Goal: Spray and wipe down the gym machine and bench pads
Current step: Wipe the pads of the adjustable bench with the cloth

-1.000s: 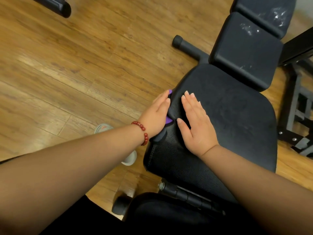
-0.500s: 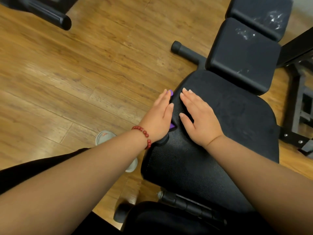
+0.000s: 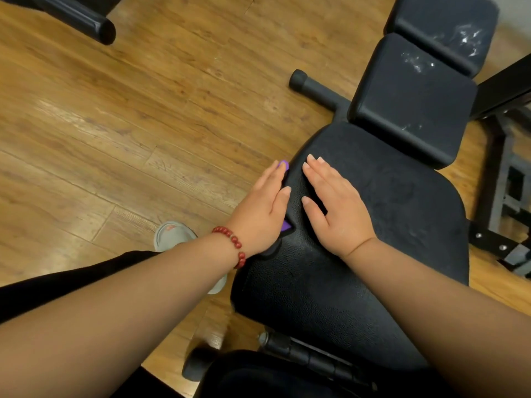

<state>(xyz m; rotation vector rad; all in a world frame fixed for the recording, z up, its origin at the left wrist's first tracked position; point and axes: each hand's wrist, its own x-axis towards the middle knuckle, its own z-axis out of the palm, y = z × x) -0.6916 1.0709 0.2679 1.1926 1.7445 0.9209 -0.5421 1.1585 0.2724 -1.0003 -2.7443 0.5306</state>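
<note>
Purple cloth (image 3: 283,165) peeks out from under my left grip (image 3: 263,214), whose fingers lie straight and together, pressing it flat against the left rim of the black seat pad (image 3: 373,268). I judge that this hold lets the palm drag the cloth along the curved edge. My right grip (image 3: 337,209) rests just beside it on the pad's top, fingers straight and slightly spread, holding nothing, probably steadying me. The back pad (image 3: 413,90) beyond carries white spray streaks, not yet wiped. Against a second ago, both grips sit at much the same spot on the rim. A black trouser leg (image 3: 57,288) has come into view at lower left.
</note>
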